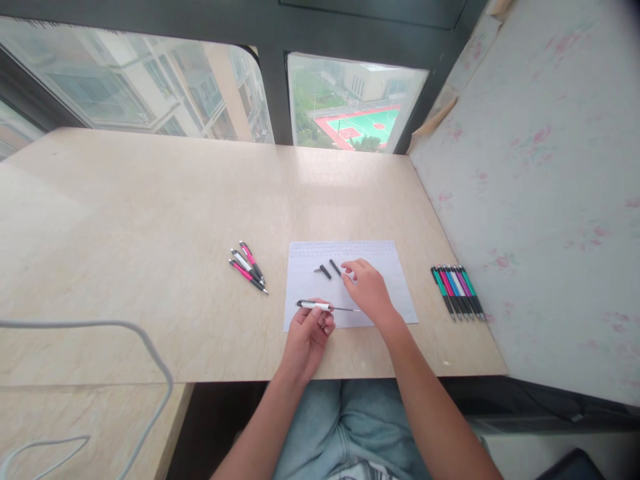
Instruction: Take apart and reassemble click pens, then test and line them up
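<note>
My left hand (307,337) grips the white barrel of a disassembled pen (317,306), held level above the paper's lower left part. A thin refill (345,309) sticks out of the barrel's right end. My right hand (367,288) is over the paper, thumb and index finger apart beside a black tube-shaped pen grip (335,267). Whether the fingertips touch that grip, I cannot tell. Just left of it lies another short black pen part (325,272), with a small pointed tip piece (317,270) near its upper end.
Under my hands, a sheet of paper (400,293) carries handwriting along its top. Three pens (249,268) in pink and white lie to the left. A row of several coloured pens (457,292) lies near the right wall (540,200). A pale cable (155,353) loops at lower left.
</note>
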`<state>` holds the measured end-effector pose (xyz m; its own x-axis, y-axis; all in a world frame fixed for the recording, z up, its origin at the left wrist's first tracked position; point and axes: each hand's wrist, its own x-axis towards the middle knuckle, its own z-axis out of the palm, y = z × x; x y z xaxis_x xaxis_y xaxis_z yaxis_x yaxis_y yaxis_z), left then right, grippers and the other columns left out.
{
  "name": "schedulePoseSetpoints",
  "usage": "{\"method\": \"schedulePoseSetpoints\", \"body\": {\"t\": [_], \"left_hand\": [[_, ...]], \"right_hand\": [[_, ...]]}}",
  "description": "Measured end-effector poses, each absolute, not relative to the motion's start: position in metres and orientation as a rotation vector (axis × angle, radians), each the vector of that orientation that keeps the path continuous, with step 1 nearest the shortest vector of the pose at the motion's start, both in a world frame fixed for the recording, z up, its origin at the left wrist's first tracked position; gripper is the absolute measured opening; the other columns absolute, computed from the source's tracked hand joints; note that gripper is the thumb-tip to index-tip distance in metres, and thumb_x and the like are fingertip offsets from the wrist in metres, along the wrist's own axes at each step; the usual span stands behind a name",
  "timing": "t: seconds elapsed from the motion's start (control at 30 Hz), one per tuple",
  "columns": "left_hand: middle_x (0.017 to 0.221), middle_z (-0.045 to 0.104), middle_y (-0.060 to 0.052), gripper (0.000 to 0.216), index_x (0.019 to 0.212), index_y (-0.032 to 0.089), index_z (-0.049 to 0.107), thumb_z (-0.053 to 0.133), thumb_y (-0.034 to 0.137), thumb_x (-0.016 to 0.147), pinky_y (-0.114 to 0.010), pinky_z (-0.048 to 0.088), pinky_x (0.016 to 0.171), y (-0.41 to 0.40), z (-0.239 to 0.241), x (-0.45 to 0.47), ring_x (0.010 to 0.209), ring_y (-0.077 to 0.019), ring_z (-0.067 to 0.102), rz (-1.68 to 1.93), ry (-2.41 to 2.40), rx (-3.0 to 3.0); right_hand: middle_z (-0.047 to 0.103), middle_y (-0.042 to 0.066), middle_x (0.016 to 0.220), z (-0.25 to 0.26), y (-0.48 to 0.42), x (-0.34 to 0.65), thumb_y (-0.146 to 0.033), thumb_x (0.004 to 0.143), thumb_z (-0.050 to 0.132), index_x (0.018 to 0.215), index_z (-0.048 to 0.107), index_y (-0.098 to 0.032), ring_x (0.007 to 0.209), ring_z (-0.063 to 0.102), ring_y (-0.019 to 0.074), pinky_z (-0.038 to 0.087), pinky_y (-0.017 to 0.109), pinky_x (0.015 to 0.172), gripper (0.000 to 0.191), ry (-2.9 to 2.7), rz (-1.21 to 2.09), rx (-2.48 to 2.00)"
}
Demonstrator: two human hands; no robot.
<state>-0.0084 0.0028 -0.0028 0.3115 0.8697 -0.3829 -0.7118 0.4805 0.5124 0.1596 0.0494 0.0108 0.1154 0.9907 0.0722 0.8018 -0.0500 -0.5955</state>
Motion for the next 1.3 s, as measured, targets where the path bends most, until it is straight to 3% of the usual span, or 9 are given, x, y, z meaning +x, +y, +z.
{"method": "schedulePoseSetpoints", "body": {"t": [0.1, 0.27, 0.57, 0.77, 0.9, 1.0, 1.3], "left_hand": [[0.085, 0.069, -0.004, 0.018, 0.089, 0.015, 0.072, 0.08, 0.024, 0.075, -0.02, 0.045, 0.063, 0.002, -0.001, -0.008, 0.064, -0.0073, 0.056, 1.056, 0.697, 0.265], [0.084, 0.068, -0.004, 0.021, 0.087, 0.014, 0.072, 0.081, 0.025, 0.073, -0.021, 0.044, 0.063, 0.001, 0.003, -0.008, 0.064, -0.0072, 0.055, 1.044, 0.721, 0.269], [0.084, 0.068, -0.004, 0.019, 0.088, 0.014, 0.071, 0.08, 0.026, 0.075, -0.021, 0.043, 0.062, 0.002, 0.002, -0.008, 0.064, -0.0074, 0.055, 1.033, 0.725, 0.298], [0.084, 0.068, -0.005, 0.018, 0.087, 0.015, 0.071, 0.079, 0.026, 0.076, -0.022, 0.043, 0.061, 0.001, 0.003, -0.007, 0.063, -0.0077, 0.055, 1.049, 0.727, 0.322], [0.084, 0.068, -0.005, 0.018, 0.088, 0.014, 0.072, 0.078, 0.027, 0.077, -0.022, 0.043, 0.062, 0.0, 0.002, -0.006, 0.064, -0.0083, 0.056, 1.057, 0.734, 0.36], [0.083, 0.067, -0.004, 0.018, 0.089, 0.015, 0.072, 0.077, 0.027, 0.078, -0.022, 0.043, 0.062, 0.0, 0.001, -0.006, 0.065, -0.0084, 0.056, 1.06, 0.75, 0.389], [0.086, 0.067, -0.005, 0.018, 0.088, 0.015, 0.073, 0.078, 0.028, 0.076, -0.023, 0.043, 0.062, 0.0, 0.003, -0.002, 0.066, -0.0087, 0.057, 1.085, 0.799, 0.457]], "right_hand": [[0.067, 0.008, 0.104, 0.016, 0.062, 0.152, -0.017, 0.089, 0.056, 0.109, 0.068, -0.02, 0.092, 0.063, 0.0204, 0.045, 0.03, 0.079, 0.024, -1.837, 0.472, -2.036], [0.067, 0.009, 0.101, 0.021, 0.07, 0.146, -0.017, 0.089, 0.057, 0.107, 0.068, -0.02, 0.087, 0.064, 0.02, 0.042, 0.028, 0.073, 0.022, -1.911, 0.475, -2.165], [0.069, 0.004, 0.077, 0.015, 0.071, 0.15, -0.012, 0.08, 0.063, 0.092, 0.069, -0.021, 0.071, 0.061, 0.0176, 0.04, 0.027, 0.065, 0.016, -1.843, 0.496, -2.072], [0.069, 0.001, 0.076, 0.022, 0.046, 0.162, -0.023, 0.081, 0.062, 0.083, 0.069, -0.021, 0.067, 0.06, 0.0154, 0.045, 0.029, 0.067, 0.007, -1.556, 0.732, -1.881], [0.071, 0.005, 0.086, 0.02, 0.015, 0.171, -0.034, 0.081, 0.065, 0.081, 0.07, -0.02, 0.08, 0.064, 0.0189, 0.049, 0.03, 0.068, 0.015, -1.265, 0.918, -1.713], [0.07, 0.005, 0.082, 0.018, -0.008, 0.175, -0.041, 0.078, 0.069, 0.083, 0.07, -0.019, 0.075, 0.063, 0.0189, 0.049, 0.03, 0.064, 0.023, -1.042, 1.004, -1.653], [0.071, 0.004, 0.078, 0.021, -0.049, 0.17, -0.039, 0.075, 0.076, 0.087, 0.072, -0.02, 0.068, 0.059, 0.0157, 0.05, 0.029, 0.061, 0.023, -0.748, 1.035, -1.519]]}}
